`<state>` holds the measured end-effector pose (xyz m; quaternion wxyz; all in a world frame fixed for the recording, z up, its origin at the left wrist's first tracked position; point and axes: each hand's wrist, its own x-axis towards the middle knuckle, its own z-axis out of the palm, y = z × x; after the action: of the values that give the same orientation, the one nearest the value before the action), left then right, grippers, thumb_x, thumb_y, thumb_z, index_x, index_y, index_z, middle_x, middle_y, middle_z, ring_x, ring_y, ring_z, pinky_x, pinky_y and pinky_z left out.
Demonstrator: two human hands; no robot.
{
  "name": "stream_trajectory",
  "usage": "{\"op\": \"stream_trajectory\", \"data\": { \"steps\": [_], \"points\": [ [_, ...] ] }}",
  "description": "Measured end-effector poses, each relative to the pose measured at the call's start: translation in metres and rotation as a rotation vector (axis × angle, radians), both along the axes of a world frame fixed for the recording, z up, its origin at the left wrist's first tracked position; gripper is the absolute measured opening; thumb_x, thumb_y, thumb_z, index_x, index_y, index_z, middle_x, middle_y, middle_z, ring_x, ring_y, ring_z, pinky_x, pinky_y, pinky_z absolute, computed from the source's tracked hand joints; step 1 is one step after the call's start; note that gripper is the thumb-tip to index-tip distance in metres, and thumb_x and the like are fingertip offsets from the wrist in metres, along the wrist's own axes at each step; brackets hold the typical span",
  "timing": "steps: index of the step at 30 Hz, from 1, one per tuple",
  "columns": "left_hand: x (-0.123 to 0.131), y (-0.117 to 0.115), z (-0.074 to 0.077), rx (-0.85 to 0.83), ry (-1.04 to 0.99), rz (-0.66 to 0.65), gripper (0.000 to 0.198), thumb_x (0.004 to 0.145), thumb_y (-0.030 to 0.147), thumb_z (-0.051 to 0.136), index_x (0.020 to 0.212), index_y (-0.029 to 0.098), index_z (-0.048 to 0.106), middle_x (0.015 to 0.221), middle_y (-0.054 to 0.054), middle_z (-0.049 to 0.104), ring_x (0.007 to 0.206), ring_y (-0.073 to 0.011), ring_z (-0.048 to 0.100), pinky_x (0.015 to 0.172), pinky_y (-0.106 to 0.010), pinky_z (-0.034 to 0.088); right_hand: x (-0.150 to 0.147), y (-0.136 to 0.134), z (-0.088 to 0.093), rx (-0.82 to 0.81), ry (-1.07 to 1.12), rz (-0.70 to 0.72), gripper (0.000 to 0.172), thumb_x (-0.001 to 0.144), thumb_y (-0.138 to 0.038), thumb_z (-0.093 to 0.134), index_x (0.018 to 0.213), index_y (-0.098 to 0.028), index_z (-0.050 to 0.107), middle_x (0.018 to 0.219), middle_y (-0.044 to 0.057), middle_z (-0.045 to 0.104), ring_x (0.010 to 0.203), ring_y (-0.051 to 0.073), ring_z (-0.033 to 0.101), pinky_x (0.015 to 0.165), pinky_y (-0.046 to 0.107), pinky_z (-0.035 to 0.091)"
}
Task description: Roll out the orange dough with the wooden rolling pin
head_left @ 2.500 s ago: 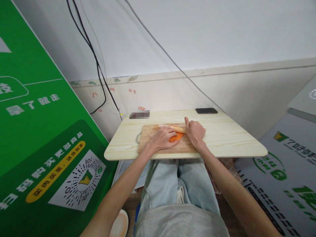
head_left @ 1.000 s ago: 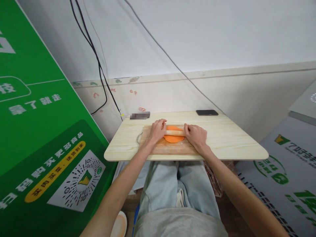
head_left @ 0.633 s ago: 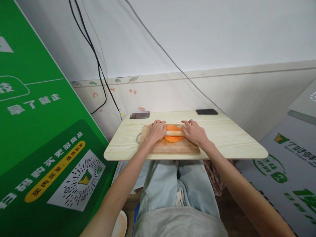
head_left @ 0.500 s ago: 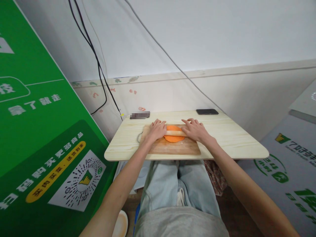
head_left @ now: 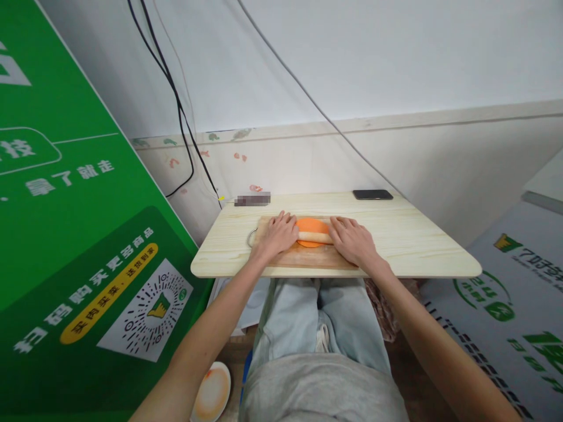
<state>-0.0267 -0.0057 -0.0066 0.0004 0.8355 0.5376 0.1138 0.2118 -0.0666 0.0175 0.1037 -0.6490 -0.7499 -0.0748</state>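
Note:
A flat round of orange dough (head_left: 309, 226) lies on a wooden cutting board (head_left: 308, 257) on the pale wooden table (head_left: 413, 246). A light wooden rolling pin (head_left: 315, 237) lies across the near part of the dough. My left hand (head_left: 278, 232) rests flat on the pin's left end, fingers stretched forward. My right hand (head_left: 353, 238) presses flat on its right end, fingers out. Both ends of the pin are hidden under my palms.
A dark phone (head_left: 372, 194) lies at the table's far right. A small blurred dark object (head_left: 252, 199) sits at the far left edge. A green printed board (head_left: 74, 234) leans at the left. Cables (head_left: 176, 105) hang on the wall. A round dish (head_left: 212, 394) is on the floor.
My left hand went from covering the dough to the pin's left end. Both hands flattened onto the pin, which has rolled towards me over the dough. The camera shifted slightly.

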Motion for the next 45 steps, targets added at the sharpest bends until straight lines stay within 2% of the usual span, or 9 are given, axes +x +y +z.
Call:
{"op": "stream_trajectory", "data": {
  "steps": [12, 19, 22, 27, 30, 33, 39, 42, 45],
  "points": [
    [-0.007, -0.021, -0.011, 0.047, -0.055, 0.009, 0.051, 0.114, 0.024, 0.031, 0.157, 0.018, 0.058, 0.169, -0.016, 0.059, 0.166, -0.0302, 0.043, 0.136, -0.053, 0.035, -0.005, -0.023, -0.01, 0.024, 0.022, 0.023, 0.047, 0.119, -0.031, 0.034, 0.15, -0.021, 0.068, 0.16, 0.013, 0.07, 0.141, 0.026, 0.065, 0.114, 0.036, 0.052],
    [0.01, 0.007, -0.002, -0.03, -0.086, 0.121, 0.056, 0.113, 0.024, 0.032, 0.161, 0.012, 0.057, 0.175, -0.02, 0.053, 0.174, -0.0354, 0.031, 0.139, -0.061, 0.031, 0.003, 0.024, 0.001, -0.044, -0.01, 0.007, 0.05, 0.119, -0.033, 0.035, 0.156, -0.022, 0.067, 0.164, 0.013, 0.067, 0.148, 0.028, 0.062, 0.117, 0.039, 0.051],
    [0.013, 0.009, 0.001, -0.035, -0.098, 0.128, 0.057, 0.113, 0.025, 0.032, 0.164, 0.012, 0.055, 0.176, -0.021, 0.051, 0.174, -0.0354, 0.032, 0.138, -0.062, 0.032, 0.004, 0.037, 0.003, -0.069, -0.006, -0.019, 0.053, 0.118, -0.034, 0.038, 0.163, -0.021, 0.062, 0.165, 0.015, 0.066, 0.149, 0.031, 0.06, 0.119, 0.043, 0.05],
    [0.007, -0.02, -0.006, 0.04, -0.119, 0.078, 0.051, 0.114, 0.023, 0.035, 0.155, 0.016, 0.063, 0.165, -0.018, 0.063, 0.173, -0.0342, 0.033, 0.138, -0.059, 0.033, 0.002, 0.01, -0.012, 0.025, -0.001, -0.009, 0.053, 0.117, -0.029, 0.033, 0.154, -0.02, 0.07, 0.163, 0.012, 0.068, 0.154, 0.029, 0.056, 0.127, 0.042, 0.044],
    [0.004, -0.041, -0.015, 0.091, -0.152, 0.085, 0.054, 0.114, 0.025, 0.036, 0.163, 0.015, 0.058, 0.172, -0.018, 0.057, 0.172, -0.0357, 0.035, 0.138, -0.06, 0.033, 0.002, -0.014, -0.026, 0.091, 0.009, 0.015, 0.054, 0.117, -0.027, 0.03, 0.154, -0.017, 0.068, 0.164, 0.014, 0.067, 0.159, 0.028, 0.052, 0.13, 0.042, 0.04],
    [0.005, -0.047, -0.018, 0.092, -0.164, 0.097, 0.058, 0.115, 0.027, 0.036, 0.169, 0.015, 0.054, 0.177, -0.017, 0.051, 0.171, -0.0362, 0.036, 0.139, -0.059, 0.032, 0.0, -0.021, -0.029, 0.104, 0.004, 0.009, 0.055, 0.118, -0.028, 0.029, 0.157, -0.012, 0.065, 0.168, 0.017, 0.063, 0.162, 0.03, 0.049, 0.132, 0.045, 0.038],
    [0.013, -0.006, -0.005, -0.013, -0.131, 0.134, 0.06, 0.114, 0.028, 0.035, 0.169, 0.016, 0.055, 0.171, -0.018, 0.059, 0.171, -0.0375, 0.037, 0.138, -0.064, 0.032, -0.004, 0.015, -0.002, -0.019, -0.034, -0.043, 0.052, 0.118, -0.029, 0.03, 0.14, -0.017, 0.076, 0.159, 0.015, 0.07, 0.147, 0.03, 0.062, 0.121, 0.043, 0.047],
    [0.015, 0.019, 0.0, -0.063, -0.129, 0.181, 0.061, 0.112, 0.03, 0.037, 0.17, 0.018, 0.054, 0.173, -0.017, 0.057, 0.172, -0.0371, 0.034, 0.139, -0.065, 0.03, -0.003, 0.032, 0.006, -0.066, -0.009, -0.067, 0.052, 0.118, -0.032, 0.032, 0.147, -0.019, 0.073, 0.161, 0.016, 0.069, 0.146, 0.031, 0.063, 0.116, 0.043, 0.05],
    [0.016, 0.035, 0.003, -0.103, -0.111, 0.172, 0.06, 0.109, 0.03, 0.04, 0.166, 0.022, 0.059, 0.17, -0.016, 0.06, 0.169, -0.035, 0.04, 0.138, -0.062, 0.032, -0.004, 0.034, 0.006, -0.085, 0.009, -0.083, 0.052, 0.118, -0.032, 0.033, 0.152, -0.018, 0.07, 0.162, 0.018, 0.067, 0.145, 0.032, 0.063, 0.115, 0.045, 0.05]
  ]
}}
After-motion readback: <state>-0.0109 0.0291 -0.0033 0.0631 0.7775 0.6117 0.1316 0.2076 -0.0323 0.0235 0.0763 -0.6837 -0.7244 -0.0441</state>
